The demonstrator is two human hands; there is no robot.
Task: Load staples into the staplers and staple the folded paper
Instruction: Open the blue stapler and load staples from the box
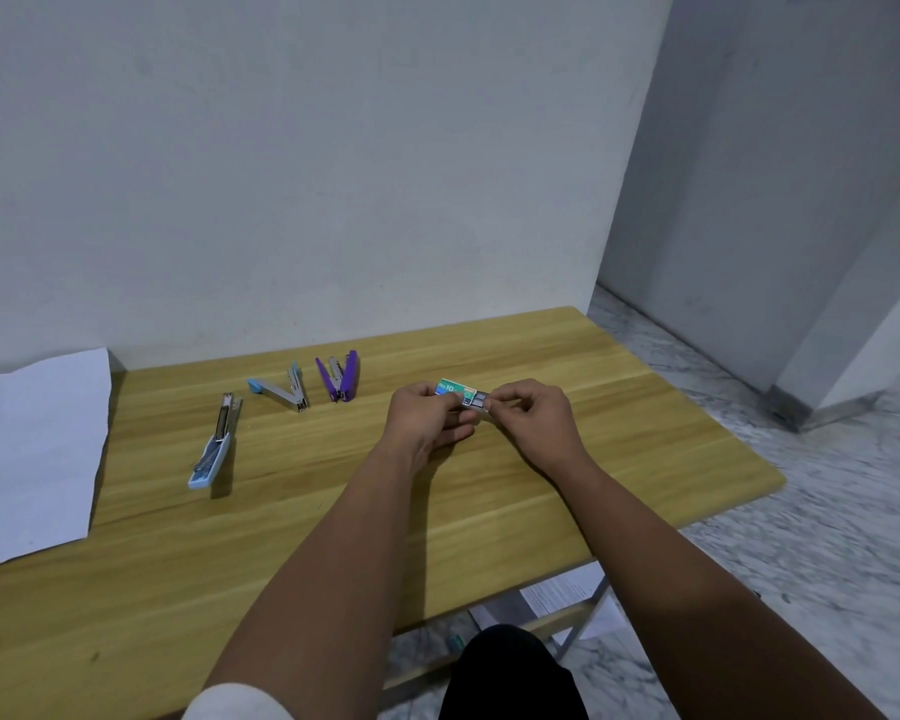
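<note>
Nearest you, a white sleeve shows at your left elbow and a dark-clothed knee sits below the front edge of the wooden table, which serves as the landmark here. Both bare forearms reach out over the middle of the table top.

Just above the table's centre, your left hand curls closed around the green staple box, thumb and fingers pinching its left end. Your right hand meets it from the other side, fingertips pinched on the box's open right end, where a grey metallic strip of staples shows in the tray. Whether the fingers grip the staples or the tray itself, you cannot tell. The box is held slightly above the table surface, not resting on it.

Toward the table's left side, a light blue stapler lies opened out flat, its metal rail pointing toward the wall. Farther back, left of the hands, a second blue stapler lies spread in a V, and just beside it to the right a purple stapler lies opened as well.

At the table's far left edge, a white sheet of paper lies with a crease across it, its back corner lifted against the wall.
</note>
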